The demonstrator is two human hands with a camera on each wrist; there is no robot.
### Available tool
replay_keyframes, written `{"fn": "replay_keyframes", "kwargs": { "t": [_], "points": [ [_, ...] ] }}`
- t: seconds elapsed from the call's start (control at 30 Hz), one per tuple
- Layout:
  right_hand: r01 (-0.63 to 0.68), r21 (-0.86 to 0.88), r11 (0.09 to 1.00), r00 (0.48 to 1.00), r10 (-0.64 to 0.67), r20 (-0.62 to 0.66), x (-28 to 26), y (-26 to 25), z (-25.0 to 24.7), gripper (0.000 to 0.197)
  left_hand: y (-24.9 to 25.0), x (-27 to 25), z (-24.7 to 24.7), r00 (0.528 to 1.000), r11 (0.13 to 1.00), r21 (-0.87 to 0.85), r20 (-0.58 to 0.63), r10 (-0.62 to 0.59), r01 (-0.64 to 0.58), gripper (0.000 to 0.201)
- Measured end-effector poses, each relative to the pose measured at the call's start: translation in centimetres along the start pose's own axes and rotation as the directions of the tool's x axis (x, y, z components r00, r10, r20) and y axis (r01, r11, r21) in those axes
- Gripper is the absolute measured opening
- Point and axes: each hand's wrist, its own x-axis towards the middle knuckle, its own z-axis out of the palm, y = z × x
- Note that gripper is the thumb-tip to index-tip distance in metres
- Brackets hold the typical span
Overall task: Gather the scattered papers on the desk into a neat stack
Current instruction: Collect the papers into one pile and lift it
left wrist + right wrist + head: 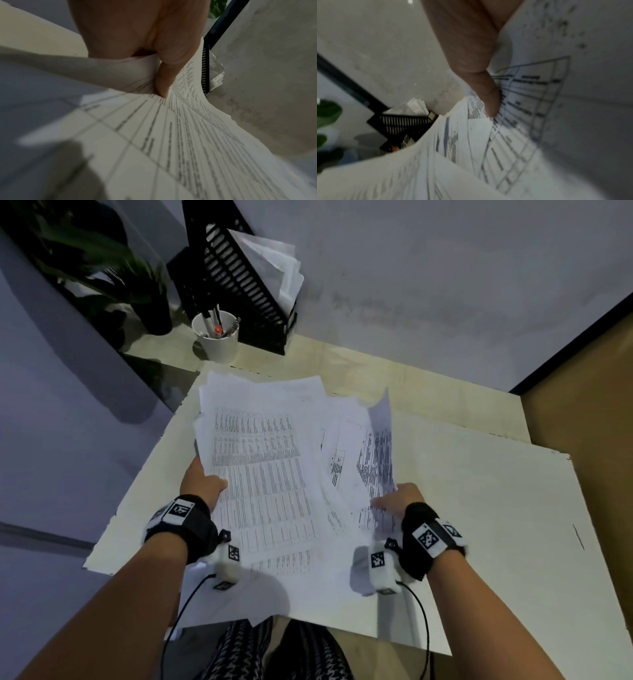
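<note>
Head view: the left hand (202,481) pinches the left edge of the papers (263,474), the right hand (399,503) the right edge; fingers beneath are hidden. The uneven sheaf runs lengthwise away from both grips, above the desk (479,508).

Left wrist view: the thumb (164,75) presses on printed sheets; the print is blurred.

Right wrist view: the thumb (488,94) clamps overlapping sheets, blurred.

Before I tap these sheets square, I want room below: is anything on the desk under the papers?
Nothing visible. Both the left hand and right hand grip the papers over the bare white board; the pen cup and file rack stand beyond.
</note>
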Motion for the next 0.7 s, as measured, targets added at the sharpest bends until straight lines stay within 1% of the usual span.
{"fn": "replay_keyframes", "kwargs": {
  "t": [0.03, 0.07, 0.1, 0.13, 0.17, 0.2, 0.23, 0.3, 0.4, 0.47, 0.53, 0.57, 0.63, 0.7],
  "points": [
    [0.024, -0.003, 1.0, 1.0, -0.024, -0.007, -0.1, -0.2, -0.6, 0.068, 0.1, 0.1, 0.1, 1.0, 1.0, 0.002, 0.003, 0.006, -0.006, 0.068],
    [0.045, -0.01, 0.999, 0.998, -0.045, -0.033, -0.1, -0.5, -1.4, 0.064, 0.3, 0.0, 0.3, 1.0, 1.0, -0.001, 0.005, 0.009, -0.009, 0.067],
    [0.073, -0.032, 0.997, 0.994, -0.076, -0.082, -0.2, -0.8, -2.3, 0.055, 0.5, -0.1, 0.5, 1.0, 1.0, -0.004, 0.008, 0.013, -0.013, 0.066],
    [0.098, -0.078, 0.992, 0.981, -0.109, -0.161, -0.2, -1.1, -3.3, 0.042, 0.8, -0.2, 0.8, 1.0, 1.0, -0.011, 0.011, 0.016, -0.016, 0.065],
    [0.119, -0.148, 0.982, 0.953, -0.155, -0.261, -0.4, -1.5, -4.4, 0.03, 1.1, -0.4, 1.1, 1.0, 1.0, -0.013, 0.015, 0.02, -0.02, 0.064],
    [0.128, -0.223, 0.966, 0.91, -0.204, -0.361, -0.5, -1.9, -5.4, 0.023, 1.3, -0.5, 1.4, 1.0, 1.0, -0.021, 0.018, 0.023, -0.023, 0.064],
    [0.132, -0.291, 0.948, 0.858, -0.256, -0.446, -0.9, -2.4, -6.5, 0.021, 1.5, -0.5, 1.6, 0.999, 0.999, -0.024, 0.022, 0.027, -0.027, 0.064],
    [0.126, -0.378, 0.917, 0.756, -0.336, -0.562, -1.6, -3.3, -8.3, 0.02, 1.8, -0.5, 1.9, 0.999, 0.999, -0.008, 0.036, 0.031, -0.031, 0.064],
    [0.128, -0.413, 0.902, 0.614, -0.399, -0.681, -2.8, -4.8, -10.6, 0.018, 2.0, -0.2, 2.3, 0.997, 0.999, 0.036, 0.065, 0.035, -0.038, 0.061],
    [0.15, -0.401, 0.904, 0.555, -0.413, -0.723, -3.5, -5.7, -11.8, 0.019, 2.4, -0.1, 2.6, 0.996, 0.997, 0.064, 0.08, 0.04, -0.045, 0.062],
    [0.188, -0.375, 0.908, 0.521, -0.415, -0.746, -3.9, -6.4, -12.6, 0.022, 2.8, -0.1, 2.9, 0.996, 0.994, 0.09, 0.08, 0.049, -0.056, 0.06],
    [0.208, -0.352, 0.912, 0.513, -0.409, -0.755, -4.0, -6.8, -12.8, 0.024, 3.0, -0.1, 3.0, 0.996, 0.994, 0.096, 0.08, 0.048, -0.056, 0.059],
    [0.245, -0.288, 0.926, 0.499, -0.375, -0.781, -4.2, -7.3, -13.0, 0.026, 3.4, 0.0, 3.2, 0.995, 0.995, 0.088, 0.085, 0.047, -0.055, 0.059],
    [0.305, -0.179, 0.935, 0.503, -0.318, -0.804, -4.5, -7.7, -12.9, 0.025, 3.4, 0.4, 3.4, 0.994, 0.996, 0.065, 0.102, 0.046, -0.053, 0.063]
  ]
}}
